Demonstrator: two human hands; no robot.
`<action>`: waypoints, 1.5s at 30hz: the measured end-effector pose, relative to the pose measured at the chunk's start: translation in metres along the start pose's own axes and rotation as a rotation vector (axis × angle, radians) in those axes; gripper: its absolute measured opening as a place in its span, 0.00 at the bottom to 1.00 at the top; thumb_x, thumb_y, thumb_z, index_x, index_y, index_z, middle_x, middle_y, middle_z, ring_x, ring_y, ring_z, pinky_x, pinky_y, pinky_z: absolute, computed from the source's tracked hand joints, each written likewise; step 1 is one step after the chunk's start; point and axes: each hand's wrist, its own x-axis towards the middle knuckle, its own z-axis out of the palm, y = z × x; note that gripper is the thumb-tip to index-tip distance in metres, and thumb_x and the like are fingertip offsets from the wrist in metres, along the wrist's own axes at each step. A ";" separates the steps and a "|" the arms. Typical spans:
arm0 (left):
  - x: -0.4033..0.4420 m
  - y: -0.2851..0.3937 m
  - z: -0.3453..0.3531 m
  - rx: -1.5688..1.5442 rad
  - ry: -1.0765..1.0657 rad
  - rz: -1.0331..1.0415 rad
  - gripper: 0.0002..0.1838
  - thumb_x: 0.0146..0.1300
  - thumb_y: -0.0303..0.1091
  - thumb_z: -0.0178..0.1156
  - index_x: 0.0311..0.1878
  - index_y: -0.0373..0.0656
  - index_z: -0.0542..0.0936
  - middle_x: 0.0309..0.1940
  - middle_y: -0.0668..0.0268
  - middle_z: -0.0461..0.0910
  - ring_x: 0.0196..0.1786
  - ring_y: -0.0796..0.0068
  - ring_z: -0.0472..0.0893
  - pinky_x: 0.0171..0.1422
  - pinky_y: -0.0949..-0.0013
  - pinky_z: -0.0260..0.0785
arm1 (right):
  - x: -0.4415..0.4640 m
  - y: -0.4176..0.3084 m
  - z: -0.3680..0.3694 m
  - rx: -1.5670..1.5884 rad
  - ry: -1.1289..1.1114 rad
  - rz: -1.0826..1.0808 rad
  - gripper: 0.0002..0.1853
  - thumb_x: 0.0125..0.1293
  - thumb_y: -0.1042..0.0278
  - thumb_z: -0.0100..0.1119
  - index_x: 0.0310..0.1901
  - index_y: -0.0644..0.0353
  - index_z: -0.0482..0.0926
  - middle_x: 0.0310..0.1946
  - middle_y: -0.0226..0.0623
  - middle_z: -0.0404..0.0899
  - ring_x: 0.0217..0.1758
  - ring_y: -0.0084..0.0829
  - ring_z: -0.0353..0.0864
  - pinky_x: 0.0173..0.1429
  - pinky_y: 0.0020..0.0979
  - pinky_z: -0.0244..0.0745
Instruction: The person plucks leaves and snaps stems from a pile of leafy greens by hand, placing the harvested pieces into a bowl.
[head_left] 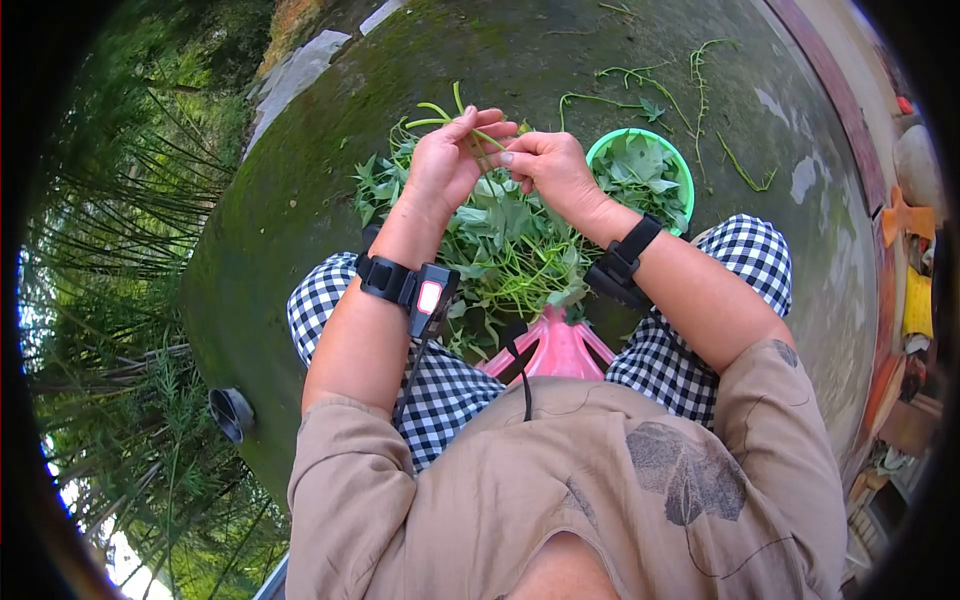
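Several thin green stems (434, 108) stick out above my left hand (452, 158), held between its thumb and fingers. Close at its right, my right hand (553, 168) pinches the lower part of a stem between thumb and forefinger. Below both hands a heap of leafy green vines (510, 240) lies between my knees, partly over a pink plastic piece (560, 345). To the right of my right hand stands a bright green round basket (687, 185) with loose leaves (640, 165) in it.
Bare vine pieces (702, 100) lie on the mossy concrete ground (330, 150) beyond the basket. A grey pot (231, 414) stands at the left edge, beside dense plants. Along the right are a low ledge, a yellow object (917, 303) and assorted household items.
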 end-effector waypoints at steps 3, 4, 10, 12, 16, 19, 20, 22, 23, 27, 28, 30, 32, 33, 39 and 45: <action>-0.001 0.001 -0.008 0.035 0.002 0.006 0.21 0.76 0.45 0.48 0.54 0.33 0.76 0.44 0.53 0.81 0.41 0.67 0.80 0.47 0.65 0.73 | 0.005 -0.001 -0.011 -0.124 0.043 -0.090 0.08 0.61 0.69 0.64 0.33 0.65 0.84 0.20 0.28 0.78 0.21 0.17 0.73 0.26 0.23 0.69; -0.002 0.003 -0.012 0.060 -0.004 -0.001 0.22 0.75 0.46 0.49 0.53 0.34 0.77 0.41 0.56 0.82 0.38 0.70 0.79 0.42 0.68 0.72 | 0.005 -0.002 -0.015 -0.175 0.055 -0.122 0.07 0.63 0.70 0.64 0.35 0.65 0.84 0.21 0.26 0.78 0.21 0.15 0.72 0.25 0.21 0.68; -0.007 0.013 -0.032 0.239 0.484 -0.037 0.13 0.65 0.36 0.63 0.45 0.37 0.79 0.25 0.71 0.74 0.21 0.83 0.67 0.21 0.78 0.54 | 0.011 0.001 -0.047 -0.416 0.134 -0.126 0.07 0.58 0.67 0.65 0.36 0.58 0.86 0.24 0.33 0.81 0.27 0.27 0.78 0.33 0.30 0.72; -0.010 0.016 -0.038 0.264 0.619 0.083 0.10 0.58 0.25 0.68 0.43 0.37 0.81 0.23 0.74 0.73 0.18 0.86 0.63 0.18 0.78 0.49 | 0.011 0.006 -0.055 -0.490 0.140 -0.124 0.08 0.56 0.65 0.65 0.36 0.55 0.86 0.27 0.37 0.84 0.31 0.35 0.83 0.38 0.35 0.75; -0.020 0.022 -0.028 0.578 0.493 0.154 0.12 0.58 0.25 0.67 0.46 0.39 0.83 0.23 0.77 0.73 0.16 0.89 0.61 0.18 0.79 0.47 | 0.008 0.007 -0.064 -0.566 0.091 -0.163 0.08 0.55 0.65 0.65 0.37 0.53 0.86 0.29 0.37 0.84 0.33 0.36 0.83 0.40 0.36 0.75; -0.022 0.010 -0.016 0.687 0.308 0.018 0.08 0.60 0.28 0.67 0.42 0.40 0.85 0.19 0.79 0.71 0.16 0.89 0.60 0.19 0.79 0.46 | 0.003 0.002 -0.060 -0.585 0.015 -0.198 0.08 0.55 0.66 0.65 0.36 0.52 0.86 0.30 0.36 0.84 0.34 0.37 0.83 0.40 0.37 0.75; -0.022 0.005 -0.010 0.753 0.272 0.028 0.07 0.60 0.32 0.68 0.39 0.40 0.86 0.15 0.80 0.68 0.16 0.89 0.60 0.19 0.79 0.45 | 0.003 0.001 -0.057 -0.586 -0.011 -0.206 0.07 0.55 0.66 0.65 0.36 0.52 0.86 0.30 0.36 0.84 0.35 0.38 0.83 0.40 0.38 0.75; -0.025 0.003 -0.002 0.755 0.153 -0.026 0.07 0.61 0.32 0.68 0.39 0.40 0.86 0.15 0.79 0.68 0.15 0.89 0.60 0.19 0.79 0.46 | 0.002 0.003 -0.054 -0.613 -0.011 -0.297 0.06 0.56 0.66 0.64 0.36 0.52 0.85 0.32 0.35 0.84 0.36 0.39 0.83 0.41 0.38 0.76; -0.025 0.002 0.000 0.756 0.091 -0.052 0.08 0.61 0.33 0.68 0.39 0.40 0.86 0.15 0.79 0.68 0.15 0.89 0.60 0.20 0.79 0.46 | 0.002 0.004 -0.053 -0.627 -0.009 -0.342 0.06 0.56 0.67 0.64 0.36 0.52 0.85 0.33 0.35 0.84 0.36 0.39 0.83 0.42 0.38 0.76; -0.025 -0.005 0.000 0.873 0.018 -0.089 0.06 0.60 0.31 0.68 0.37 0.41 0.84 0.14 0.78 0.68 0.15 0.89 0.60 0.20 0.79 0.46 | -0.001 -0.001 -0.049 -0.678 -0.031 -0.391 0.05 0.56 0.67 0.64 0.34 0.54 0.83 0.33 0.34 0.81 0.37 0.39 0.82 0.42 0.38 0.76; -0.024 -0.005 -0.001 0.857 -0.009 -0.123 0.05 0.59 0.30 0.68 0.36 0.42 0.82 0.16 0.76 0.71 0.16 0.89 0.62 0.20 0.79 0.48 | -0.002 0.000 -0.047 -0.711 -0.022 -0.427 0.05 0.56 0.69 0.65 0.34 0.56 0.83 0.32 0.34 0.80 0.36 0.37 0.81 0.40 0.37 0.75; -0.025 -0.009 -0.001 0.796 -0.018 -0.123 0.04 0.59 0.29 0.68 0.36 0.42 0.82 0.18 0.76 0.73 0.17 0.88 0.64 0.20 0.80 0.50 | -0.003 0.000 -0.045 -0.783 -0.041 -0.530 0.05 0.55 0.70 0.66 0.34 0.57 0.82 0.30 0.33 0.77 0.36 0.37 0.81 0.40 0.37 0.75; -0.025 -0.014 -0.001 0.759 -0.030 -0.116 0.04 0.59 0.29 0.68 0.35 0.42 0.81 0.20 0.75 0.75 0.17 0.88 0.65 0.20 0.80 0.51 | -0.004 -0.001 -0.043 -0.863 -0.095 -0.664 0.05 0.55 0.68 0.65 0.33 0.55 0.82 0.30 0.33 0.75 0.37 0.39 0.80 0.41 0.39 0.74; -0.025 -0.015 -0.002 0.754 -0.036 -0.108 0.04 0.60 0.29 0.67 0.35 0.42 0.81 0.21 0.75 0.75 0.18 0.88 0.65 0.20 0.80 0.52 | -0.004 0.000 -0.042 -0.866 -0.094 -0.650 0.04 0.55 0.68 0.65 0.32 0.55 0.82 0.30 0.33 0.75 0.37 0.39 0.79 0.41 0.40 0.74; -0.025 -0.028 0.004 0.666 0.048 -0.069 0.04 0.60 0.27 0.67 0.35 0.41 0.80 0.22 0.73 0.77 0.17 0.88 0.67 0.19 0.81 0.54 | -0.003 0.006 -0.035 -0.857 -0.045 -0.606 0.04 0.55 0.68 0.65 0.30 0.56 0.80 0.30 0.33 0.75 0.35 0.41 0.79 0.38 0.41 0.74; -0.024 -0.032 0.005 0.386 0.196 0.046 0.02 0.63 0.25 0.63 0.36 0.37 0.80 0.24 0.68 0.79 0.18 0.83 0.70 0.19 0.80 0.56 | -0.009 0.007 -0.017 -0.661 -0.001 -0.329 0.06 0.52 0.66 0.65 0.30 0.56 0.80 0.32 0.37 0.81 0.37 0.44 0.82 0.42 0.44 0.76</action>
